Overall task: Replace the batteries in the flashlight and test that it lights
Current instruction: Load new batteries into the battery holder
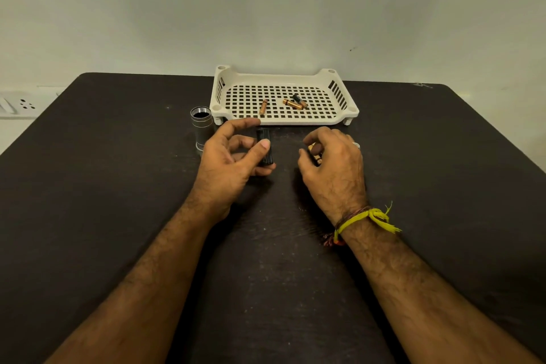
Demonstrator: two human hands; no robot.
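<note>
So we've got both hands over the dark table, approx side by side w/ a gap between them. Our left hand grips the black holder: thumb pressed on its front, a finger curled under its lower end, index arched above it w/o touching. Holder stands roughly upright in that grip, tilted a bit. Our right hand is curled, knuckles up, closed around batteries – copper-coloured ends peek out on the thumb side; how many, we can't tell. A ring shows on one finger, and yellow thread plus a reddish one wrap that wrist. Just left of the left hand, touching or nearly touching its index knuckle in this view, stands the flashlight body, upright, open threaded end up, no cap on. Beyond both hands, just past the fingertips, sits a white tray w/ a grid floor; inside it lie three batteries: one alone nearer the left-hand side, two crossed over each other nearer the right. Far left of the left hand, off the table edge, a wall socket.
</note>
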